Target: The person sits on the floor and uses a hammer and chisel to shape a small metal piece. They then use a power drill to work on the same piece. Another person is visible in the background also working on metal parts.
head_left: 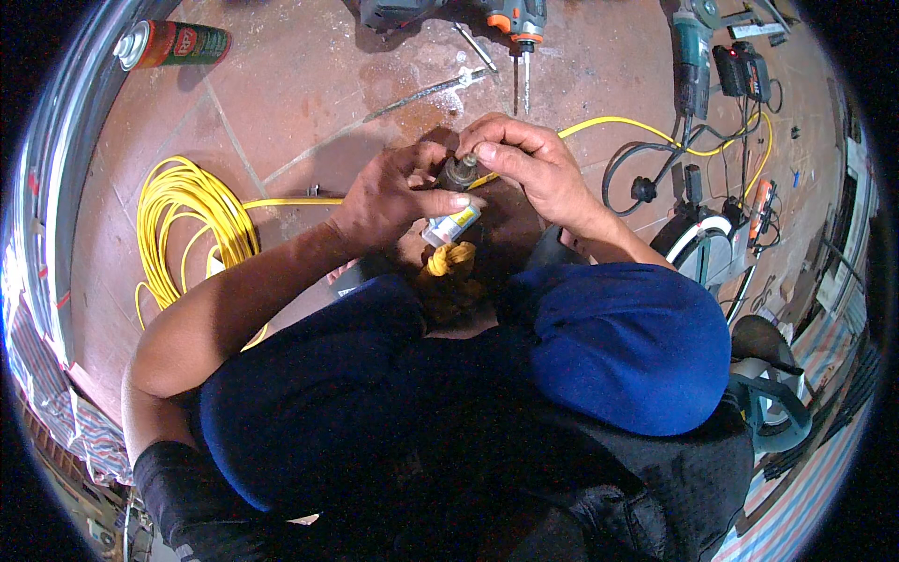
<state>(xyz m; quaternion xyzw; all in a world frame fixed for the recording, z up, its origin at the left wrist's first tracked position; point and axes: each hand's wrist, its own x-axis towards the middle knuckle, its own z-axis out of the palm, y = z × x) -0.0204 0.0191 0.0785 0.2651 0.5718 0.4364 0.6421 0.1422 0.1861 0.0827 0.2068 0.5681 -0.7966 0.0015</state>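
Two hands are closed on it: small tube [452,223] pinched by left hand [389,197], right hand [529,164] clamped on stiff metal fitting [459,172]; tube judged light, squashy.

This looks like a workshop or a building job site, with work done on the bare floor. The floor [281,103] is reddish tile dusted with white powder. Power tools lie at the far edge: a cordless drill [518,21] and an angle grinder [694,51]. A coil of yellow cable [187,229] sits left, a spray can [173,43] far left, and tangled black cords [655,173] right.
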